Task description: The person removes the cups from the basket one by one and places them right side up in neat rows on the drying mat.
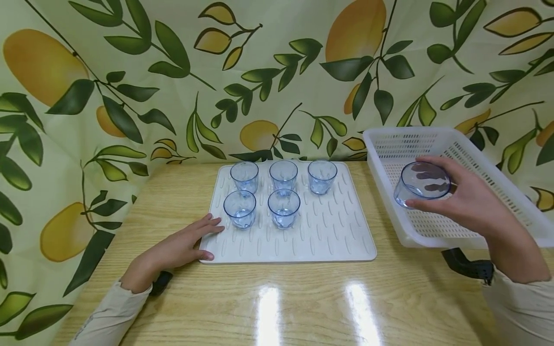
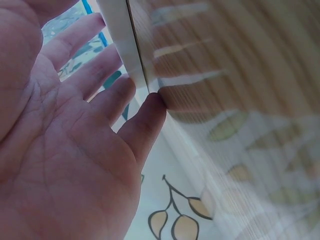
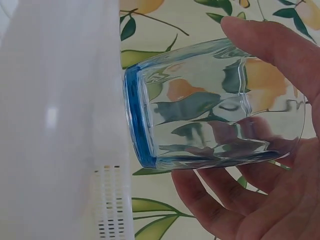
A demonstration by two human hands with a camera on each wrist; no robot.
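Observation:
My right hand grips a clear bluish drinking glass between thumb and fingers, over the white plastic basket. In the right wrist view the glass has its thick blue base towards the basket wall and its open end towards the palm. My left hand rests with loosely spread fingers at the left edge of the white ribbed mat. On that mat stand similar glasses, mouths up: a back row of three and a front row of two.
Slotted sides and a perforated floor mark the basket, right of the mat on the wooden table. A cloth printed with lemons and leaves hangs behind the table. Two bright light reflections lie on the tabletop in front.

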